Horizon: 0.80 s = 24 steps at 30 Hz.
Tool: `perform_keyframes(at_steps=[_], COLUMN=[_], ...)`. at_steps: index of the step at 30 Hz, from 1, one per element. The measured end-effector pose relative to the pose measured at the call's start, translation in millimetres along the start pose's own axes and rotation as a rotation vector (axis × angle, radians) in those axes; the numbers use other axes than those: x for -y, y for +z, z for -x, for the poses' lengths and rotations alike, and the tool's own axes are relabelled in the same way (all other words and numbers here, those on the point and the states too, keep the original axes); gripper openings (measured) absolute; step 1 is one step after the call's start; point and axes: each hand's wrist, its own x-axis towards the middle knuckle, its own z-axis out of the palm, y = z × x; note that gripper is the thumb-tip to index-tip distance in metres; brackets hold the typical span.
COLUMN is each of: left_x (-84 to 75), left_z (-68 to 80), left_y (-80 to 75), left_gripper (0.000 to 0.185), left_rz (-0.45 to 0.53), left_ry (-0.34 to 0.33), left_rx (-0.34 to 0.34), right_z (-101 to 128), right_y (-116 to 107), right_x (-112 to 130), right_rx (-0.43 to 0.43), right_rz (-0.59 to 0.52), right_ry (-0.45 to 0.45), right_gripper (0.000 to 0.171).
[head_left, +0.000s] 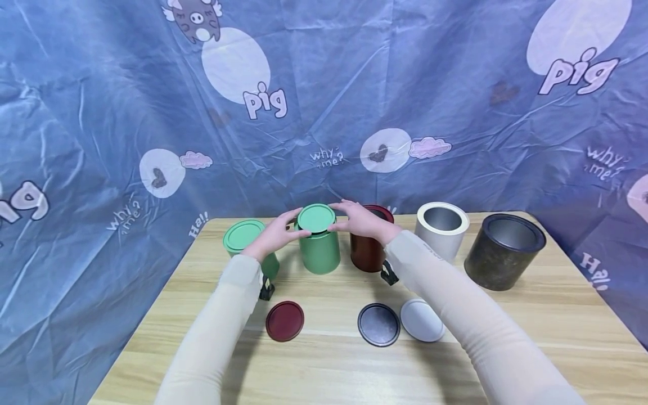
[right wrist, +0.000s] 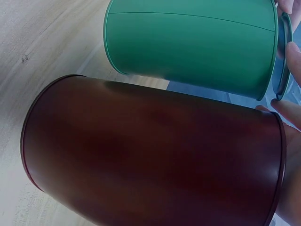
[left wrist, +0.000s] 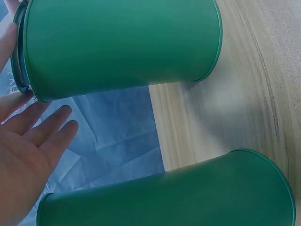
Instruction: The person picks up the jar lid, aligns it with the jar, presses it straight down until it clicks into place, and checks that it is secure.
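Observation:
A round green lid [head_left: 316, 217] sits over the mouth of the middle green can [head_left: 322, 256], slightly tilted, with a gap below its rim in both wrist views. My left hand [head_left: 275, 235] holds the lid's left edge by thumb and fingertips; in the left wrist view, the other fingers of that hand [left wrist: 33, 136] spread beside the can's upper rim. From the opposite side my right hand [head_left: 363, 220] grips the lid's edge, thumb in front and fingers behind. It reaches across the top of the dark red can [right wrist: 155, 150], which partly hides it in the right wrist view.
Another green can with its lid [head_left: 244, 235] stands at the left, partly behind my left hand. Right of the red can are an uncovered white can [head_left: 439, 239] and black can [head_left: 498, 259]. Red [head_left: 285, 321], black [head_left: 378, 324] and white [head_left: 422, 320] lids lie in front.

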Motion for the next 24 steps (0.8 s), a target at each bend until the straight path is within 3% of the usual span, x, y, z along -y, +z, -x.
perform_keyframes(at_steps=[15, 24], left_x=[3.8, 4.4], left_z=[-0.8, 0.9], left_y=[-1.6, 0.3], left_gripper=[0.075, 0.075], left_rz=[-0.006, -0.021], left_ry=[-0.003, -0.017], left_rx=[0.023, 0.041], right_z=[-4.2, -4.0], right_y=[-0.2, 1.1], right_x=[5.3, 4.4], right_rx=[0.047, 0.079], right_rz=[0.081, 0.06], right_ry=[0.015, 0.053], right_gripper=[0.065, 0.064])
